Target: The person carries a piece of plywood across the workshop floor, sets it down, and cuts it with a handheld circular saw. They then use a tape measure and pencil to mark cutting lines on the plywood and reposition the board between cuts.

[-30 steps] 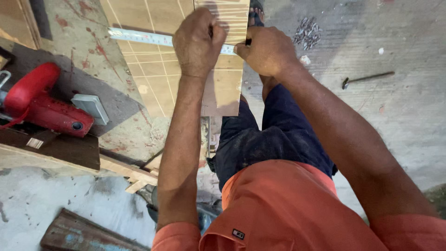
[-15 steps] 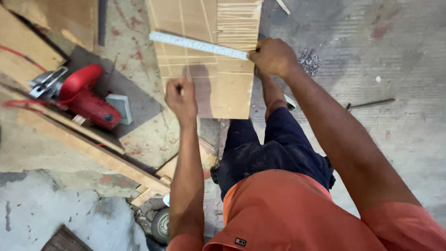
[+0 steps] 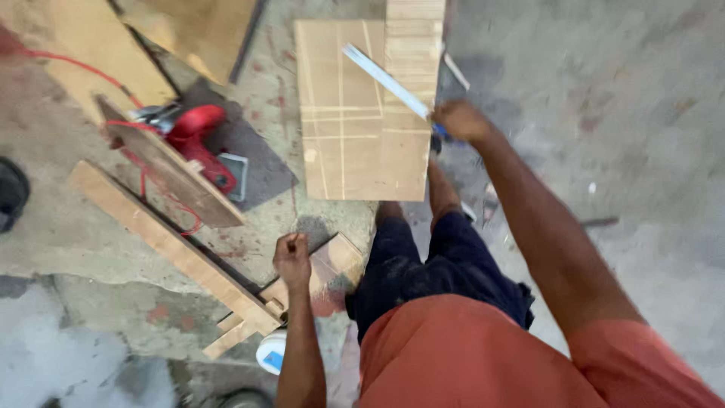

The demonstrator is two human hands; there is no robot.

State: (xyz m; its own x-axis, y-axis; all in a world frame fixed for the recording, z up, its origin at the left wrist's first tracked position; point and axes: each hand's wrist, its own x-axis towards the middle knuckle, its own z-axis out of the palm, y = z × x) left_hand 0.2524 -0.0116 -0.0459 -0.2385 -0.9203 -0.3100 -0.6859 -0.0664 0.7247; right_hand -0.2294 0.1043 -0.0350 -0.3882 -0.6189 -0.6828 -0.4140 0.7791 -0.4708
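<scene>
My right hand (image 3: 461,121) grips one end of a long metal ruler (image 3: 384,78), which slants up and to the left over a marked plywood board (image 3: 355,143) lying on the concrete floor. The board carries several pale ruled lines. My left hand (image 3: 292,258) is pulled back near my body, fingers curled into a fist around what looks like a small pencil; it hovers above a small wooden offcut (image 3: 332,266). A stack of thin strips (image 3: 414,45) lies along the board's right edge.
A red circular saw (image 3: 198,140) with a red cable sits left of the board beside a brown plank (image 3: 170,172). A long wooden batten (image 3: 170,249) runs diagonally at lower left. More plywood sheets (image 3: 192,30) lie at the top left. A white tub (image 3: 270,351) sits by my knee.
My left hand left the board and drew back toward my body. The ruler swung from lying across the board to slanting, still held by my right hand. The view pulled back.
</scene>
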